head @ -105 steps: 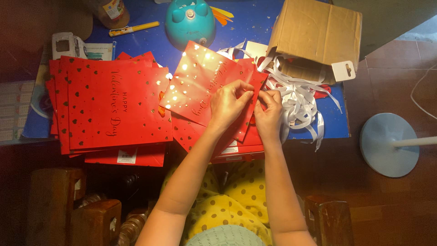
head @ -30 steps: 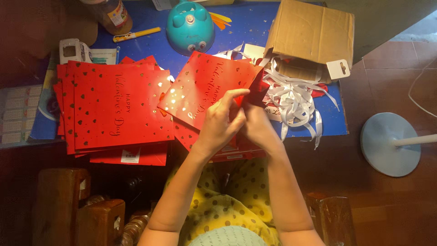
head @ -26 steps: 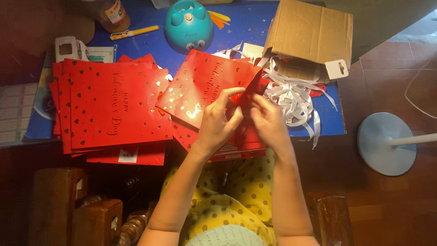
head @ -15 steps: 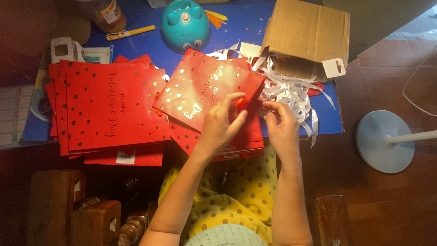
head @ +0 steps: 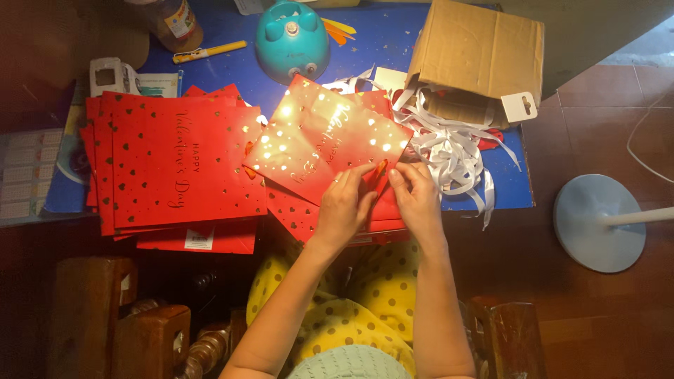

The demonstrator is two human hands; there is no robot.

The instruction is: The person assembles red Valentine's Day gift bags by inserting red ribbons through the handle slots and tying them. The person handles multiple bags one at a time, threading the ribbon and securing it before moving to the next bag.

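Blue desk [head: 393, 42] — left hand [head: 344, 207] and right hand [head: 415, 196] both pinch red gift bag [head: 326, 137] at its near edge; white ribbons [head: 453, 151] just right.

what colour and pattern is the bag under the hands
Red gift bag with small gold hearts and gold script, clearest in the head view.

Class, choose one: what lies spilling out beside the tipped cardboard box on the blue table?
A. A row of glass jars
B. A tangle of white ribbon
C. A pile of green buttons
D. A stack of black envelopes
B: a tangle of white ribbon spills over the table edge just below the cardboard box, right of the red gift bag both hands work on.
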